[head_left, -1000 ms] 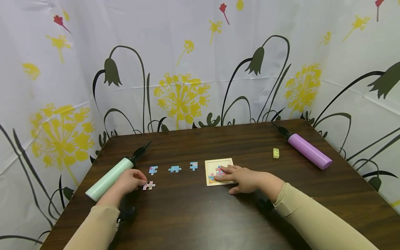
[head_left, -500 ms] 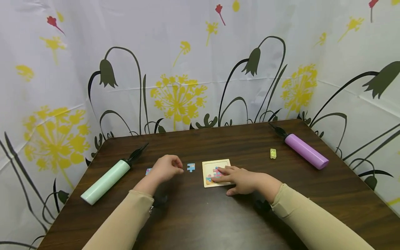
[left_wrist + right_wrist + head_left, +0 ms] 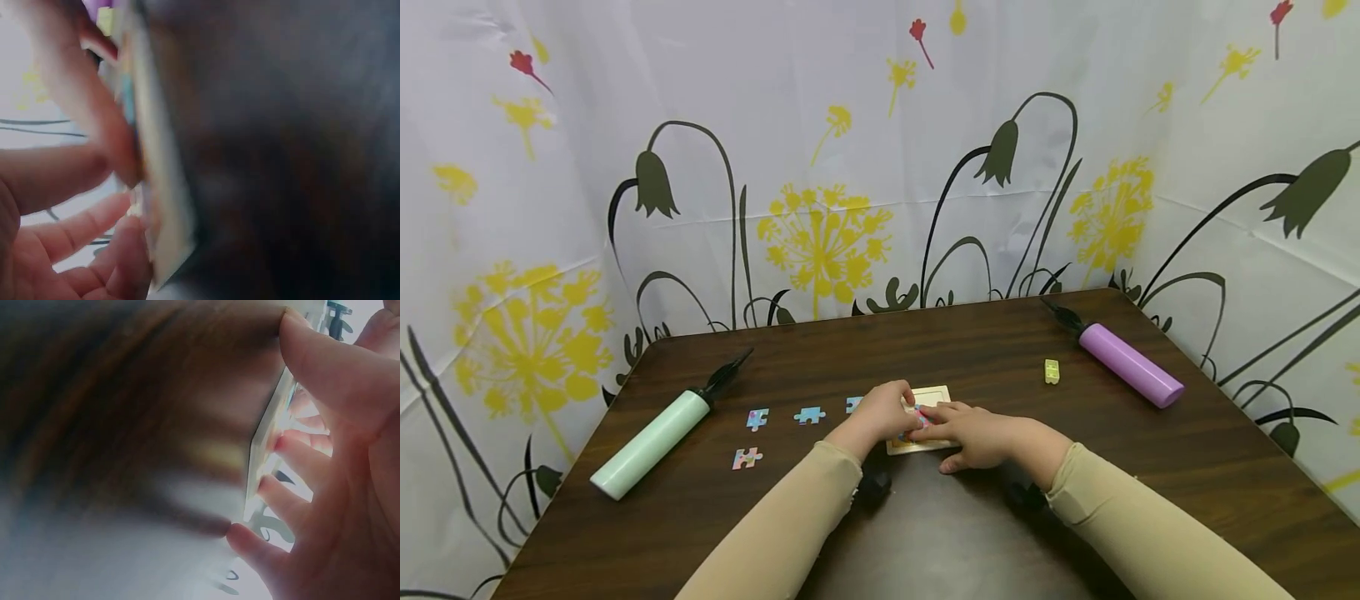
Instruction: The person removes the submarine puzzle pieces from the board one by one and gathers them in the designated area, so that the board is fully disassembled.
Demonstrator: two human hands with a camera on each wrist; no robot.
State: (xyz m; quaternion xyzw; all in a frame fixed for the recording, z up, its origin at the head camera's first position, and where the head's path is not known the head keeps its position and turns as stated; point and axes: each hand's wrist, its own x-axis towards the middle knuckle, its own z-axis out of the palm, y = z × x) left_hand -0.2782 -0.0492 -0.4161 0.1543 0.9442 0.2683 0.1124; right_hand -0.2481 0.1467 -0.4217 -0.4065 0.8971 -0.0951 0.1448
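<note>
A pale curtain (image 3: 865,125) printed with flowers hangs behind a dark wood-grain surface (image 3: 985,533), where a mint-green pump (image 3: 651,443) lies at the left and a purple pump (image 3: 1131,365) at the far right, both well apart from the work. The right hand (image 3: 976,433) rests across a small wooden puzzle tray (image 3: 937,394) near the middle of the surface; its fingers are spread and fairly straight, the tips on the tray and the thumb beside it, gripping nothing that shows. The left hand (image 3: 880,414) bends over the tray's left part, fingers curved down close to the right hand's fingertips — the left wrist view is blurred there, so I cannot tell whether it pinches a piece or merely touches one. Coloured pieces (image 3: 920,420) lie inside the tray, partly hidden, too covered to count. The puzzle looks only part done: four loose pieces remain on the surface to the left — a blue one (image 3: 853,404) beside the left hand, another blue (image 3: 809,415), a blue-and-pink one (image 3: 757,419) and, nearer the person, a pinkish one (image 3: 747,458). A little yellow block (image 3: 1052,372) sits apart, near the purple pump.
</note>
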